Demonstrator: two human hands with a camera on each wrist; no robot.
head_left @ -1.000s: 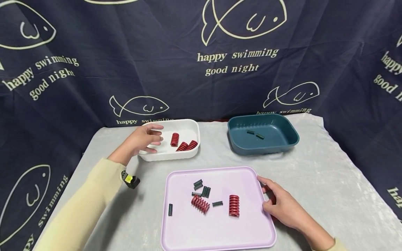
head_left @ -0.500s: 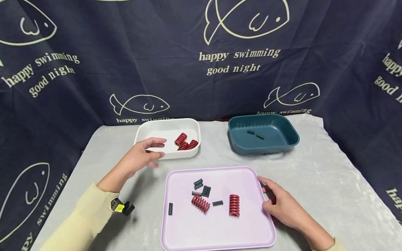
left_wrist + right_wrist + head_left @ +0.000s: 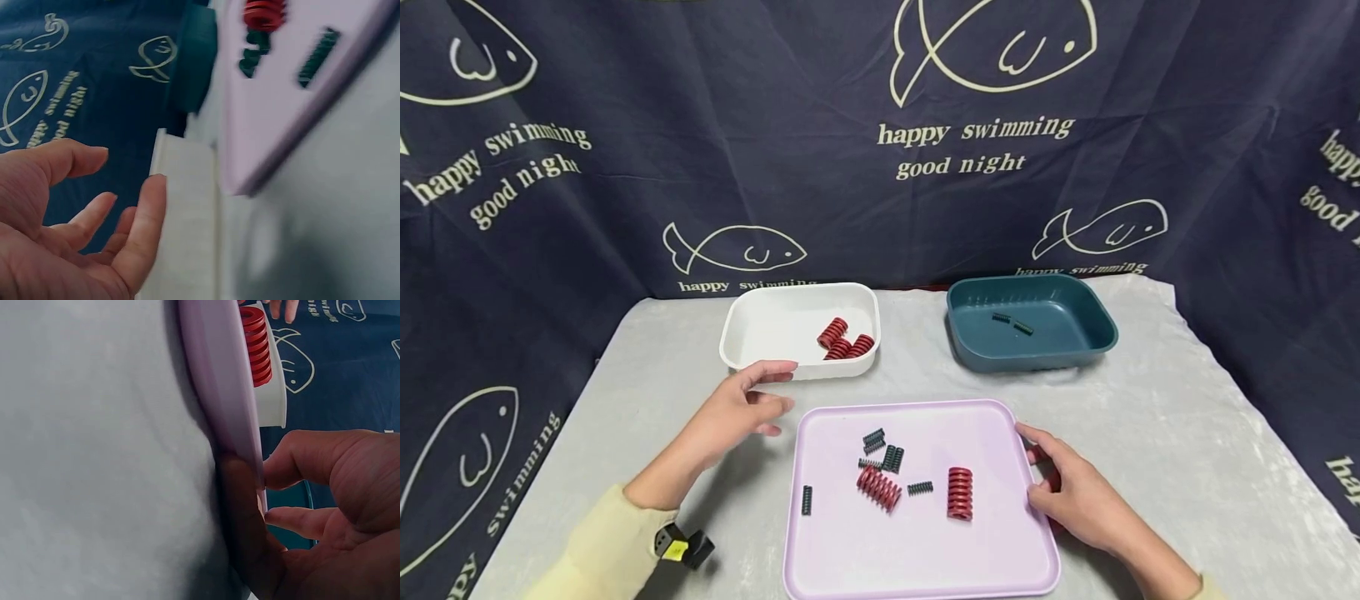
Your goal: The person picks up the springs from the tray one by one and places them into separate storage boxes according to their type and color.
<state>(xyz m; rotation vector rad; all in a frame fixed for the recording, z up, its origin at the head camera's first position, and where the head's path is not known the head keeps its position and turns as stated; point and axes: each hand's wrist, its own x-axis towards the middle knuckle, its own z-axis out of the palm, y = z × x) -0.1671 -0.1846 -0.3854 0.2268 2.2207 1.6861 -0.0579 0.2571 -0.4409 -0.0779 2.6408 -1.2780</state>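
Observation:
My left hand (image 3: 730, 417) hangs in the air in front of the white bin (image 3: 752, 333), fingers relaxed and apart, holding nothing. In the left wrist view the bin's side (image 3: 187, 219) lies beyond the fingertips. My right hand (image 3: 1078, 496) grips the right rim of the lilac tray (image 3: 910, 558); in the right wrist view thumb and fingers pinch its edge (image 3: 240, 419). On the tray lie two thick red springs, one (image 3: 878, 489) at the middle and one (image 3: 959, 493) at the right. Several small dark green springs (image 3: 920, 487) are scattered around them.
Inside the white bin are three red springs (image 3: 832, 332). A teal bin (image 3: 1030, 358) at the back right holds two small dark green springs (image 3: 1023, 328). A dark blue curtain (image 3: 865, 217) with fish prints hangs behind the grey cloth-covered table (image 3: 1180, 417).
My left hand has moved from over the white bin back toward me, to just in front of it. One red spring in the bin has tilted over. The right hand stays on the tray.

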